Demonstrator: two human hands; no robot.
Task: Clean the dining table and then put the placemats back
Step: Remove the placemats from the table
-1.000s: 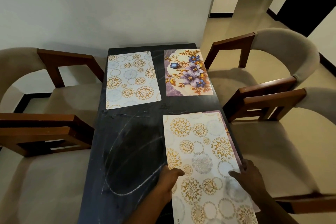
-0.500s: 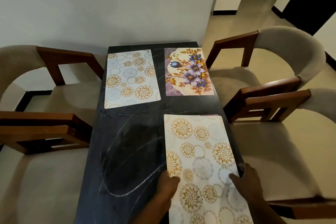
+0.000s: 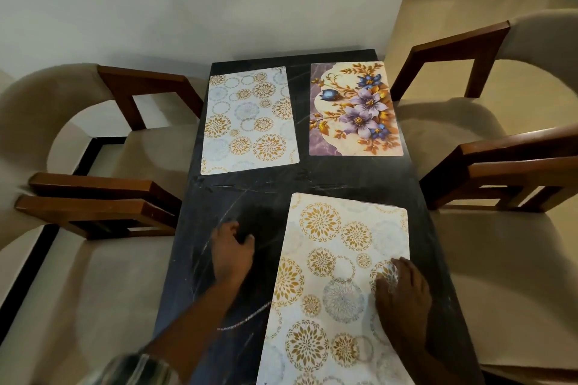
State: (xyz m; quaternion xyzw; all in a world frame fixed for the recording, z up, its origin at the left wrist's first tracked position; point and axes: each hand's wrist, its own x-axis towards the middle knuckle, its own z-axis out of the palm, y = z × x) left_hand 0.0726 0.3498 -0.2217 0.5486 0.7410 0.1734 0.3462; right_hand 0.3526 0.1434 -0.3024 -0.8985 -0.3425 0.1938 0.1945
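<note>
**Three mats down, two hands on the worktop**

From the head view we look down on a long dark stone-look worktop (image 3: 312,180) that stands against a white wall (image 3: 187,9).

At the far end we see two mats side by side, a little apart. On the left is a white placemat with gold and grey round patterns (image 3: 250,119). On the right is a placemat with purple and blue flowers (image 3: 355,109).

Close to us, on the right side, lies a third white placemat with gold round patterns (image 3: 331,259). It is a bit crooked. The right hand (image 3: 403,294) lies flat on it near its right edge. Its grip is apart, with straight fingers that press on the mat.

The left hand (image 3: 233,255) is over the bare dark top, just left of that mat. Its grip is loose, the fingers bend a little, and it holds nothing. Pale curved streaks (image 3: 203,262) show on the top around it.

Beige chairs with brown wooden arms (image 3: 93,206) stand along both long sides.
</note>
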